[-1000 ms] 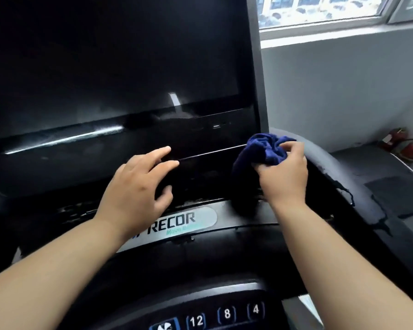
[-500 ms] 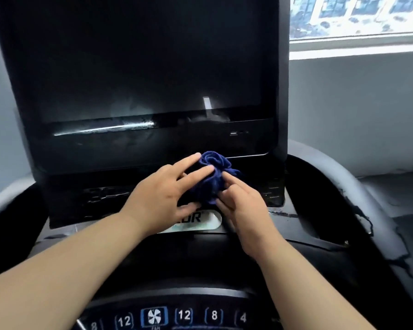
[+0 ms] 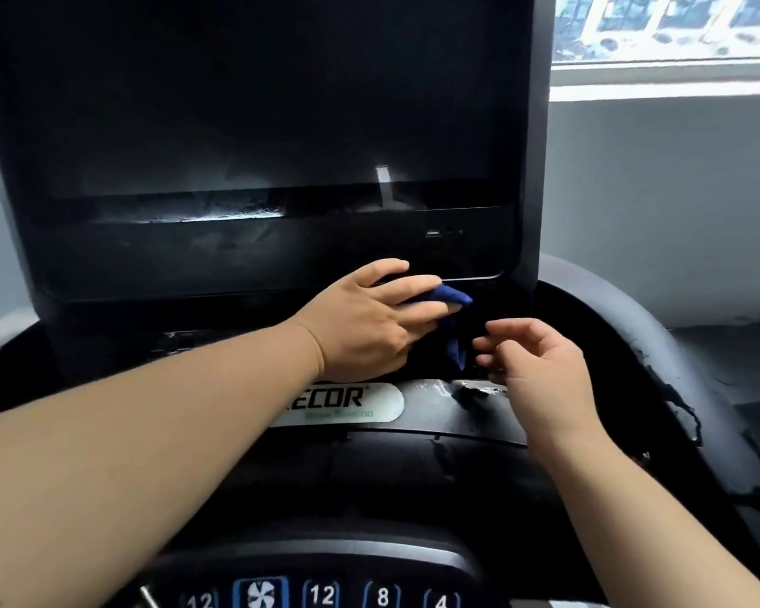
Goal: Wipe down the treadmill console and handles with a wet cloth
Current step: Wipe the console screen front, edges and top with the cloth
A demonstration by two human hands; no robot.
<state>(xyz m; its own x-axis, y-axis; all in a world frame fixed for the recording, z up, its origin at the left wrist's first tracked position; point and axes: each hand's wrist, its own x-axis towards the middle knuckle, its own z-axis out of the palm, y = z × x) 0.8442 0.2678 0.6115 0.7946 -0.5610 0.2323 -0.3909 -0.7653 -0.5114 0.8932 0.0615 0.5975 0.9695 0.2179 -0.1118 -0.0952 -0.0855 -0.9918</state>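
Head view: the left hand [image 3: 369, 320] reaches across the lower edge of the treadmill console [image 3: 255, 103], its grip closed on a bunched blue cloth [image 3: 453, 296]. The fingers curl over the cloth, and a tail of it hangs down just right of the palm. The cloth sits against the dark strip under the screen, right of centre and above the logo plate [image 3: 347, 403]. The right hand [image 3: 540, 362] hovers just beside the hanging tail, its grip loose and empty, fingers lightly curled and touching nothing that can be made out.

The step in hand appears to be wiping the console's lower trim, with the cloth in the left hand. Pale smears on the ledge under the screen suggest that area needs a pass. The next move likely calls for flat pressure along that strip. After that comes the curved right handle [image 3: 632, 326], whose peeling surface could snag the cloth, and the near button panel [image 3: 321, 594].
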